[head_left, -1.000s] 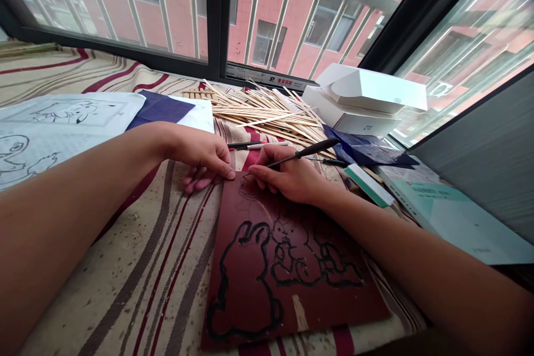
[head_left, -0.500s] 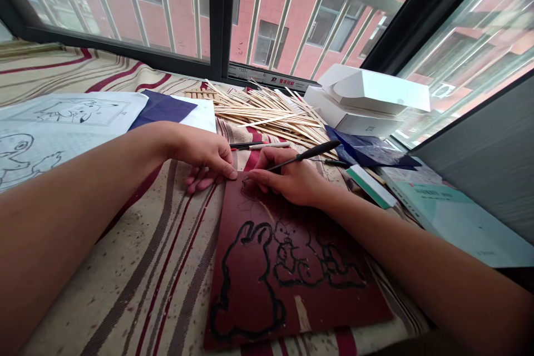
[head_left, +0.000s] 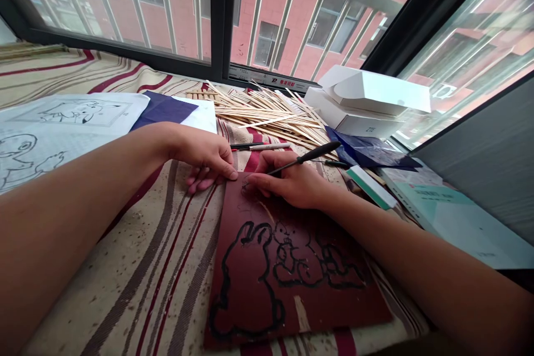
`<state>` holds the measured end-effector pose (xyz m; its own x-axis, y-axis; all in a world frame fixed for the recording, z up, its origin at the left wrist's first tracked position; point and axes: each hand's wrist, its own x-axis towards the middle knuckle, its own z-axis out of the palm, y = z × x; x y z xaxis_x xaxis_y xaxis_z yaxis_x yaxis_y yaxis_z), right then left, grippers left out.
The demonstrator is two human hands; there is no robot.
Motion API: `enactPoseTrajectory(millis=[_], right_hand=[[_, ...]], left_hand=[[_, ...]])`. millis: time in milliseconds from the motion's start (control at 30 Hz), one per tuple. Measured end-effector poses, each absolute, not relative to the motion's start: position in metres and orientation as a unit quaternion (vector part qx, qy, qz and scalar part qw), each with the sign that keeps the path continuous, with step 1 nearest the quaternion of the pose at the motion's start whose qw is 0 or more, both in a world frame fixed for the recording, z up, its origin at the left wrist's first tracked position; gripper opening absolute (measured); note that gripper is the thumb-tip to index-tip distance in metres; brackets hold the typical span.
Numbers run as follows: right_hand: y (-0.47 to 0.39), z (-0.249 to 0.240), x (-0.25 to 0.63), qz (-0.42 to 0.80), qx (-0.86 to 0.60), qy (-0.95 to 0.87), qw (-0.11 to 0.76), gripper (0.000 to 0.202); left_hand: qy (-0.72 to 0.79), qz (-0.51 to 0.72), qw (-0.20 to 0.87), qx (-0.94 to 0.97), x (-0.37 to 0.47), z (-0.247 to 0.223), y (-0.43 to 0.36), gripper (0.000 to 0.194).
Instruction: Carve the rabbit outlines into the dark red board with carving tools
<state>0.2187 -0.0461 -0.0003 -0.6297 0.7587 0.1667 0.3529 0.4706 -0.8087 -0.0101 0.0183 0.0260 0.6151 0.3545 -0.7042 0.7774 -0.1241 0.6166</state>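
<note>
A dark red board (head_left: pixel 246 295) lies tilted on the striped cloth, with black-outlined animal figures and fainter pencil lines on it. My right hand (head_left: pixel 294 181) rests on its upper part, fingers closed round a carving tool (head_left: pixel 319 151) with a black handle and thin metal shaft. The tool's tip is at the faint lines near the upper left corner, largely hidden by my fingers. My left hand (head_left: pixel 211 164) holds that corner, thumb and forefinger at the edge and the other fingers curled beside the board.
Pens (head_left: pixel 269 146) lie beyond the board. Thin wooden sticks (head_left: pixel 267 111) are heaped by the window, next to a white box (head_left: pixel 367 100). Drawings on paper (head_left: pixel 75 122) and dark blue sheets (head_left: pixel 164 108) lie left; a pale green book (head_left: pixel 454 211) is at right. Crumbs dot the striped cloth (head_left: pixel 137 256).
My right hand and the carving tool have shifted very slightly at the board's upper left corner. My left hand stays in place, and the view has moved a touch.
</note>
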Motion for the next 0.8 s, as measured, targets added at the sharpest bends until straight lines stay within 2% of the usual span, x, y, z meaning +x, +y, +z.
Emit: enactPoseTrajectory(millis=[333,500,800], right_hand=[[-0.0463,-0.0067,0.2220,0.406,-0.326,-0.814,0.257,0.026],[-0.0496,-0.0073,0.2198,0.429,-0.335,-0.786,0.294,0.030],[-0.0488,-0.0052,0.2212,0.433,-0.312,-0.803,0.266,0.024]], left_hand=[[0.401,-0.199,0.528,0.722,-0.0090,0.0267,0.0171,0.039],[0.397,-0.199,0.528,0.724,-0.0083,0.0273,0.0166,0.042],[0.392,-0.193,0.540,0.719,-0.0085,0.0282,0.0152,0.043]])
